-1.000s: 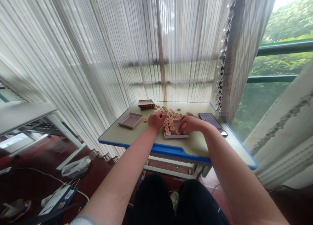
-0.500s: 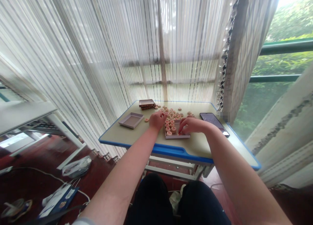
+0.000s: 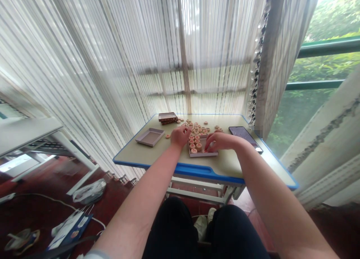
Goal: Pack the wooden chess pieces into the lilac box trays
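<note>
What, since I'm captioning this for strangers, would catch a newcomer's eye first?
Probably the pale striped curtain, which fills much of the view behind the blue-edged table. Next come the person's hands at the table's middle: the right hand reaches into a shallow tray partly filled with round pieces, and the left hand is at the tray's left. A phone lies farther right.

Round pieces (image 3: 198, 146) — matt, woodlike | phone (image 3: 244, 136) — glossy | curtain (image 3: 140, 45): thin cloth

Scattered discs (image 3: 200, 130) too small to read; white table (image 3: 30, 129) cut off at left
</note>
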The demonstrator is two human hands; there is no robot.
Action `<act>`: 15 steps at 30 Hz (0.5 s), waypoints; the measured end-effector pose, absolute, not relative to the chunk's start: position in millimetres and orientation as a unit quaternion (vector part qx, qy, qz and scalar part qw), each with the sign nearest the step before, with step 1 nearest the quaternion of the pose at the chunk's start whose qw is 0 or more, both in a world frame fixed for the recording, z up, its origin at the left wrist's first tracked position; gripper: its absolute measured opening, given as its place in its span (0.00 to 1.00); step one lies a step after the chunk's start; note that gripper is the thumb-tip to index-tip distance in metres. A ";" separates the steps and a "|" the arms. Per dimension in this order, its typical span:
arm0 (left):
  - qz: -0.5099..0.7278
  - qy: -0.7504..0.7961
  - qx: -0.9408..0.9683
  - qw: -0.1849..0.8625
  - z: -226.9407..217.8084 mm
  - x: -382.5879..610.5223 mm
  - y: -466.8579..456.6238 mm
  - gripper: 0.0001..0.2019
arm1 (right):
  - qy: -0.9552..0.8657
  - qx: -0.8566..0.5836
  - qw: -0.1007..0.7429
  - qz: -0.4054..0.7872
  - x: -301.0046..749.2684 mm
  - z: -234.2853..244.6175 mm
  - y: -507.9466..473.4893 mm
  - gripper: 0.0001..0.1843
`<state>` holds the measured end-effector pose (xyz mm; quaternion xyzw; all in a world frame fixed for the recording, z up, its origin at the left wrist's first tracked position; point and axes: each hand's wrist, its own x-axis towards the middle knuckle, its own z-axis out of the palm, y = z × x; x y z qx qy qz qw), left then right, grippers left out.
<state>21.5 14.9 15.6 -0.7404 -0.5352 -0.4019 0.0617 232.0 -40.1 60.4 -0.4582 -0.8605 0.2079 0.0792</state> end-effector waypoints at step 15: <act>-0.384 -0.544 -0.741 0.091 14.8 21.8 16.9 0.22 | -0.867 -0.476 0.087 0.122 218.9 56.5 -42.0 0.12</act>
